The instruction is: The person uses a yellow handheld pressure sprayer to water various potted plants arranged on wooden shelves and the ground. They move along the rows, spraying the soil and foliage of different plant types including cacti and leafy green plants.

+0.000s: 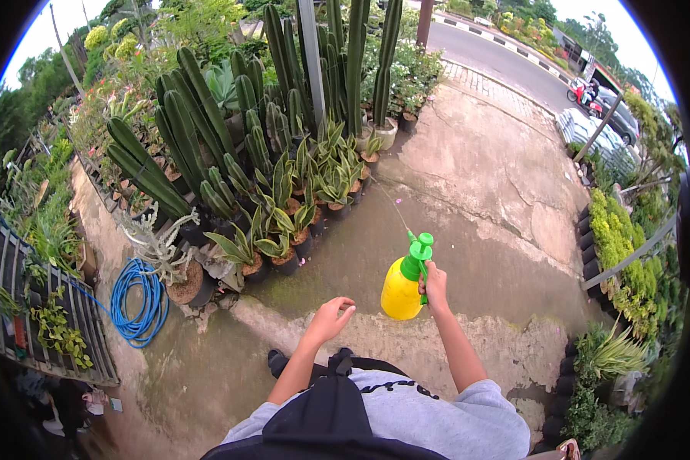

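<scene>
My right hand (434,283) is closed on the green handle of a yellow pressure sprayer bottle (398,293), held upright over the pavement. From its green nozzle (411,235) a thin jet of liquid runs up and left towards the potted plants. To the left of the sprayer, my left hand (330,319) hangs in the air with its fingers slightly bent and nothing in them. Potted snake plants (282,230) with yellow-edged leaves stand beyond my hands, in front of tall columnar cacti (187,138).
A coiled blue hose (138,303) lies at the left beside a potted pale, branching succulent (187,282). A slatted rack (46,345) is at far left. Black pots with shrubs (621,259) line the right side. A metal post (312,63) rises among the cacti. Beyond is a road (494,49).
</scene>
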`<state>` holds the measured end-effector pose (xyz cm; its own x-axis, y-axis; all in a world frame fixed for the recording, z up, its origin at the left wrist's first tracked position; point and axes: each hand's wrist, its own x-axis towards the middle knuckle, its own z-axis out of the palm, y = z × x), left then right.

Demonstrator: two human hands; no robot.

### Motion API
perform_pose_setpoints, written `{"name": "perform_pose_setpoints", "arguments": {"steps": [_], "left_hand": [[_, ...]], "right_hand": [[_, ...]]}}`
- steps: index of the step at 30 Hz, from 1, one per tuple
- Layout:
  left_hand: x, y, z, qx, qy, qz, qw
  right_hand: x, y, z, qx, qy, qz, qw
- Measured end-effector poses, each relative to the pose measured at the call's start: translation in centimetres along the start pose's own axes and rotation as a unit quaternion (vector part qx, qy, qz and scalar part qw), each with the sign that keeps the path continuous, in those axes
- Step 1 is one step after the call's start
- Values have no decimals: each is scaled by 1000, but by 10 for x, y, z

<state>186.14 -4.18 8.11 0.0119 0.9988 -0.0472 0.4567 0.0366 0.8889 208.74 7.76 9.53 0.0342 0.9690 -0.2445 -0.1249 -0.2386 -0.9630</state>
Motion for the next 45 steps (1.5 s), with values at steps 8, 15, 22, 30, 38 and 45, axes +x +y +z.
{"name": "perform_pose_setpoints", "arguments": {"steps": [8,15,22,30,38,45], "left_hand": [[2,1,3,0,-8,-13,1000],[9,0,14,0,-15,-10,1000],[3,-9,32,-17,-18,-5,1000],[9,-13,29,-13,5,-17,1000],[62,-12,31,-30,-2,-17,999],[116,-6,34,-36,11,-34,999]], "right_hand": [[8,2,-8,-7,7,-14,1000],[-7,26,-18,-64,-31,58,996],[-20,47,-22,-89,-65,108,988],[-4,52,-21,-75,-35,108,991],[35,49,-9,-90,-64,113,988],[81,53,-7,-83,-77,142,983]]}}
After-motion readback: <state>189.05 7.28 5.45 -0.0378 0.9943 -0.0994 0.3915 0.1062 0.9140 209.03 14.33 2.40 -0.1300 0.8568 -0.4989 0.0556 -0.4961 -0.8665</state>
